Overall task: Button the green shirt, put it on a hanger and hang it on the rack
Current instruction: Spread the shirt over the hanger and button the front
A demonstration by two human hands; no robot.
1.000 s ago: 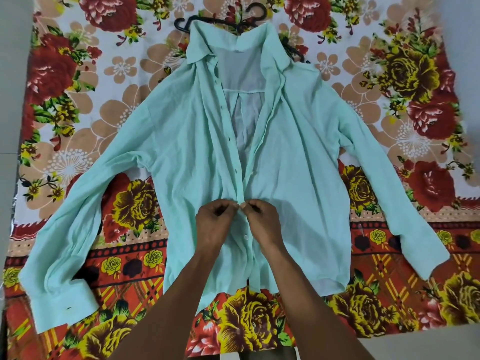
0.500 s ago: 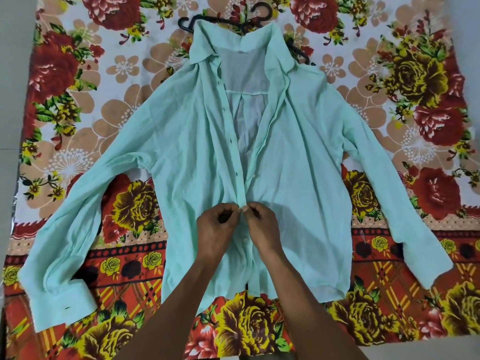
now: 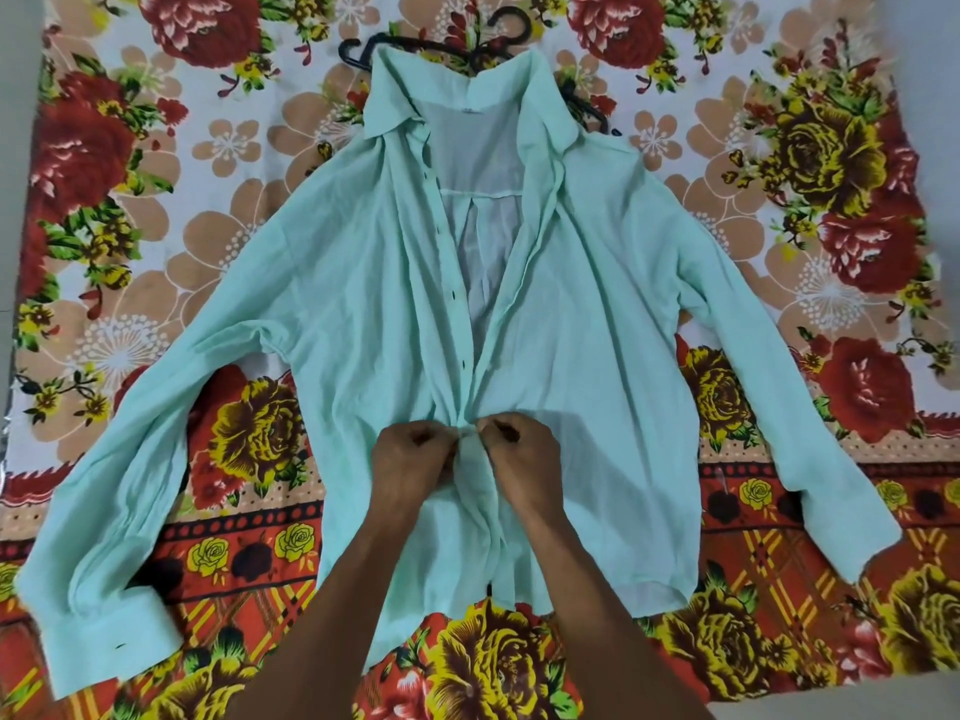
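The pale green shirt (image 3: 597, 330) lies flat, front up, sleeves spread to both sides. Its front is open from the collar down to my hands and closed below them. My left hand (image 3: 413, 454) pinches the left placket edge at mid-front. My right hand (image 3: 519, 454) pinches the right edge just beside it, fingertips nearly touching. Several dark buttonholes run up the left placket above my hands. A black hanger (image 3: 498, 41) lies under the collar at the top, with its hook and part of its arms showing.
A floral bedsheet (image 3: 156, 226) in red, yellow and beige covers the surface under the shirt. Grey floor (image 3: 935, 44) shows along the left and right edges and at the bottom right corner. No rack is in view.
Both hands stay at the same spot on the placket, fingers working slightly. The shirt and the hanger lie as before; the view has shifted a little.
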